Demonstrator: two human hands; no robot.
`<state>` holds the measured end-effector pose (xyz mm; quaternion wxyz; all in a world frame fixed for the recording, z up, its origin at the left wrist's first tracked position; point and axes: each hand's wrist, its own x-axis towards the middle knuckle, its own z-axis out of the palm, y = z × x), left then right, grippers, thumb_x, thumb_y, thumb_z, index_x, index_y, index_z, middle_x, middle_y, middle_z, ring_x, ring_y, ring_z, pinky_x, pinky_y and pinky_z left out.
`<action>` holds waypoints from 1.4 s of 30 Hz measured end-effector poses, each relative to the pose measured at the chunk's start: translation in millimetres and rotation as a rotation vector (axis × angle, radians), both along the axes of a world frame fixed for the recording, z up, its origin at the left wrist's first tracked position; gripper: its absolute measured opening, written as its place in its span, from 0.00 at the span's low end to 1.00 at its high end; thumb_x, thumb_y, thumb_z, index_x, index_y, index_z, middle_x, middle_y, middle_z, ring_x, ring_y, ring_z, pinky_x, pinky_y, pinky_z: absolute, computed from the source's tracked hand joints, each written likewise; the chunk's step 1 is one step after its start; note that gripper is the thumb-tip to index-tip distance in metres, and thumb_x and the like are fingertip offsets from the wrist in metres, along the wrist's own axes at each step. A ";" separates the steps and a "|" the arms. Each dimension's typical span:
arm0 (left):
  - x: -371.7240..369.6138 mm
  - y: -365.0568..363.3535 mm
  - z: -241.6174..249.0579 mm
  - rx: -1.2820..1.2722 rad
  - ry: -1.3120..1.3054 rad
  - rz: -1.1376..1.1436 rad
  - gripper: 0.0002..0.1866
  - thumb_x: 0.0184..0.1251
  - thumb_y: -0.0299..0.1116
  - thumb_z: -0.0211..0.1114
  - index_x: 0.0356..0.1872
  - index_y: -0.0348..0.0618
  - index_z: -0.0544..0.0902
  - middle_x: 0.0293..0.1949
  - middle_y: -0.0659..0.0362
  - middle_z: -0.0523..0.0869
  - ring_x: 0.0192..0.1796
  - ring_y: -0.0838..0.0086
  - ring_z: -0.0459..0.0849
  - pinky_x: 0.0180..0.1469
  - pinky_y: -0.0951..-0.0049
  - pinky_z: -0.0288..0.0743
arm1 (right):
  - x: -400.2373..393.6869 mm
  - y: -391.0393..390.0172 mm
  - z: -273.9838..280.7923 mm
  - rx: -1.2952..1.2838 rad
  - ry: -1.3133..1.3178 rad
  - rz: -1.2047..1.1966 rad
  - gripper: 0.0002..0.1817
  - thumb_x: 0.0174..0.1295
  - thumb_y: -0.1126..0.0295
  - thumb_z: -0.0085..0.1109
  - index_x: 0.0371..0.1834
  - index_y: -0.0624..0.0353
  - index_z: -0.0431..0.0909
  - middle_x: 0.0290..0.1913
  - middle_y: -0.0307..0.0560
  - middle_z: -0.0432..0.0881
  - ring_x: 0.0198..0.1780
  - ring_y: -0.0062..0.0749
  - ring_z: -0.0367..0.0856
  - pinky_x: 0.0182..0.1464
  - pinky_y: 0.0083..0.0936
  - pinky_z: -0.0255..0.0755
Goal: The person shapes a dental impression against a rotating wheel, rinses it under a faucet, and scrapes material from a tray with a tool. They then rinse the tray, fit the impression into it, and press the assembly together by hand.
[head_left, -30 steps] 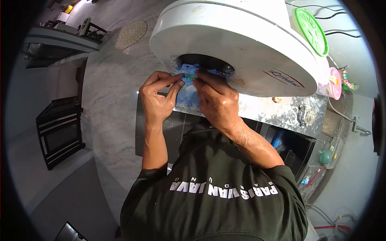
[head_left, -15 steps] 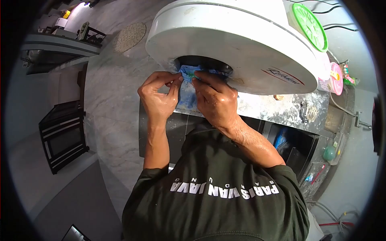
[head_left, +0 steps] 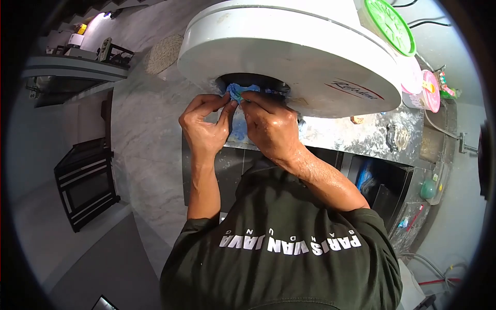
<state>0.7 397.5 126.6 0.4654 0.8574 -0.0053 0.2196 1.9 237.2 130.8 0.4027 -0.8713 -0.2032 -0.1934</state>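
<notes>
My left hand [head_left: 204, 126] pinches one side of a crumpled-looking blue piece [head_left: 242, 90] between thumb and fingertips. My right hand [head_left: 272, 128] grips its other side, with the fingers curled over it and wet skin on the back of the hand. Part of the piece shows a greenish tint; I cannot make out its kind. Both hands hold it just before the dark opening [head_left: 276, 84] in the lower front of a white rounded machine [head_left: 299, 62]. Blue smears mark the worktop below the hands.
A stained worktop [head_left: 341, 132] runs under the machine, with a crumpled greyish lump [head_left: 398, 137] at its right. Tubs with a green lid [head_left: 390, 26] and a pink lid [head_left: 431, 91] stand at the upper right. An open cabinet [head_left: 380, 181] is below.
The blue piece is more bunched up between my fingertips, its flat upper part now raised and folded. Both hands stay by the opening; the view has shifted slightly.
</notes>
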 end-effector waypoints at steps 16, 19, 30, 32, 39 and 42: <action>-31.6 10.8 -11.2 -0.183 -0.109 -0.102 0.07 0.70 0.24 0.65 0.35 0.27 0.86 0.35 0.51 0.85 0.39 0.67 0.82 0.45 0.70 0.75 | -28.3 -14.1 16.4 -0.071 0.177 0.227 0.16 0.57 0.74 0.62 0.50 0.60 0.79 0.47 0.54 0.82 0.50 0.52 0.83 0.47 0.40 0.83; -39.1 12.6 -19.5 -0.258 -0.167 -0.067 0.14 0.74 0.28 0.59 0.32 0.26 0.84 0.34 0.51 0.83 0.39 0.67 0.80 0.45 0.70 0.73 | -46.3 -57.1 27.6 0.088 0.164 0.306 0.20 0.51 0.80 0.66 0.51 0.63 0.79 0.48 0.57 0.83 0.50 0.54 0.84 0.47 0.42 0.82; -45.4 8.6 -24.1 -0.316 -0.195 0.079 0.17 0.77 0.30 0.59 0.27 0.28 0.80 0.32 0.52 0.81 0.39 0.69 0.78 0.48 0.70 0.68 | -63.9 -296.0 -63.7 -0.164 0.453 -0.758 0.14 0.58 0.84 0.66 0.47 0.60 0.84 0.43 0.57 0.89 0.41 0.51 0.89 0.45 0.37 0.82; -43.3 6.3 -26.3 -0.320 -0.194 0.058 0.17 0.77 0.30 0.59 0.27 0.28 0.80 0.32 0.53 0.81 0.39 0.71 0.78 0.47 0.71 0.69 | -55.4 -324.3 -103.2 -0.131 0.360 -0.816 0.13 0.58 0.83 0.67 0.46 0.61 0.84 0.42 0.57 0.89 0.41 0.51 0.89 0.45 0.37 0.82; -43.5 -4.8 -24.3 -0.325 -0.169 0.063 0.16 0.78 0.30 0.60 0.29 0.30 0.81 0.31 0.59 0.80 0.38 0.76 0.75 0.47 0.74 0.67 | -33.0 -337.5 -111.9 -0.107 0.338 -0.795 0.13 0.58 0.78 0.70 0.47 0.62 0.86 0.41 0.56 0.89 0.42 0.48 0.90 0.45 0.37 0.82; -44.6 -5.4 -24.1 -0.319 -0.184 0.067 0.15 0.78 0.30 0.60 0.29 0.30 0.81 0.31 0.59 0.80 0.38 0.76 0.75 0.47 0.74 0.67 | -10.7 -364.1 -109.7 -0.302 0.172 -0.785 0.14 0.59 0.76 0.69 0.49 0.60 0.89 0.45 0.57 0.90 0.43 0.50 0.90 0.49 0.38 0.83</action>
